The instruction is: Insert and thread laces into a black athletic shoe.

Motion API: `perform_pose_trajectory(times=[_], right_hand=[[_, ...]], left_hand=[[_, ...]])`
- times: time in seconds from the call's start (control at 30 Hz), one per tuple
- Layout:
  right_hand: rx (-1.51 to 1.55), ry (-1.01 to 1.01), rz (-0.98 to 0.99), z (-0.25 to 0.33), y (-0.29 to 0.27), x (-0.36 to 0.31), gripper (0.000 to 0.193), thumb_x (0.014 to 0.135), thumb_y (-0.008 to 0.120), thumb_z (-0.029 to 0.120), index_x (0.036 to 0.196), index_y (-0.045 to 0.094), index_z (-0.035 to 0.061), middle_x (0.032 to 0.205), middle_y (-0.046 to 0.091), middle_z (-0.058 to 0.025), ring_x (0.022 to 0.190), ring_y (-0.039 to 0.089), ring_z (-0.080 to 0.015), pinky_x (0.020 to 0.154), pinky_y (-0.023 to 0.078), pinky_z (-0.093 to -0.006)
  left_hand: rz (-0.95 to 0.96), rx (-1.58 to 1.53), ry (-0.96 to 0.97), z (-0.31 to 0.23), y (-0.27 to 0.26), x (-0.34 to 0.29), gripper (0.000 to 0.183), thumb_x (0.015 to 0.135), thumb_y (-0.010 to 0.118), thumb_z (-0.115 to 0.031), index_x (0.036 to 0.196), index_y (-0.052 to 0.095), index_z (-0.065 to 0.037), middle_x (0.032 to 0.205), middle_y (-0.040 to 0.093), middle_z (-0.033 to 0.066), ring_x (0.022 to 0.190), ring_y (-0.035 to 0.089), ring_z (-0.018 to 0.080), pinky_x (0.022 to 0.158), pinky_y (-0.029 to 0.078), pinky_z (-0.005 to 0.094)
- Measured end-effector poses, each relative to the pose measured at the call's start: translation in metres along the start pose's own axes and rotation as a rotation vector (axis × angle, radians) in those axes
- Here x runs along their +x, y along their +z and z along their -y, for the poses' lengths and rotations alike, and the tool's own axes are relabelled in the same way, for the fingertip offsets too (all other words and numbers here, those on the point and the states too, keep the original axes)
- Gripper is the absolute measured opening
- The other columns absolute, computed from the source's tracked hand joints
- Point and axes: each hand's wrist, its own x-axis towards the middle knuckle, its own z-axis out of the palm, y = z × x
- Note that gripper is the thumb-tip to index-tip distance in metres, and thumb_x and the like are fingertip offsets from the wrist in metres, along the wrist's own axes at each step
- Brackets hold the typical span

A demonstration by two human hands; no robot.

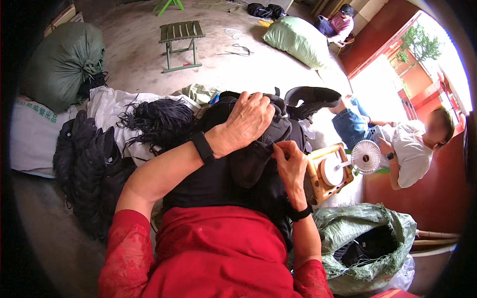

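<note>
Across my lap lies a black fabric shoe upper [252,161]. The fingers of my left hand [247,123] are curled over its top and grip it from above. Close by on the right, my right hand [291,163] is closed in a pinch at the upper's edge. What sits between thumb and finger there is too small and dark to name. A second black shoe upper [314,98] rests just beyond my hands, its opening showing. To the left of my left forearm is a loose heap of black laces [158,121] on white sacking [107,104].
Stacked black shoe uppers [87,169] stand at left, below a stuffed green sack [64,64]. At right are a white fan [366,157] on a bamboo stool [318,191], an opened sack [343,218] and a seated person [410,149]. A folding stool [182,32] stands ahead.
</note>
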Motion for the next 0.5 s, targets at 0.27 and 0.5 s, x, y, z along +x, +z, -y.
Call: perform_pose_trajectory(times=[0.27, 0.5], right_hand=[[-0.029, -0.055, 0.107, 0.004, 0.002, 0.009, 0.013, 0.091, 0.063, 0.013, 0.090, 0.064, 0.0006, 0.069, 0.066, -0.0128, 0.061, 0.066, -0.0235, 0.056, 0.048, -0.0333], [0.368, 0.092, 0.341, 0.002, -0.004, 0.019, 0.012, 0.092, 0.062, 0.011, 0.089, 0.064, -0.0010, 0.067, 0.063, -0.0031, 0.055, 0.056, -0.0081, 0.050, 0.044, -0.0235]], left_hand=[[-0.005, -0.283, -0.089, 0.009, 0.001, -0.002, 0.019, 0.081, 0.059, -0.005, 0.099, 0.062, -0.004, 0.095, 0.058, 0.0109, 0.097, 0.055, 0.0270, 0.084, 0.044, 0.0414], [0.418, -0.568, -0.090, 0.026, 0.005, 0.012, 0.036, 0.089, 0.062, -0.036, 0.115, 0.065, -0.011, 0.098, 0.065, 0.0115, 0.101, 0.059, 0.0276, 0.088, 0.040, 0.0468]])
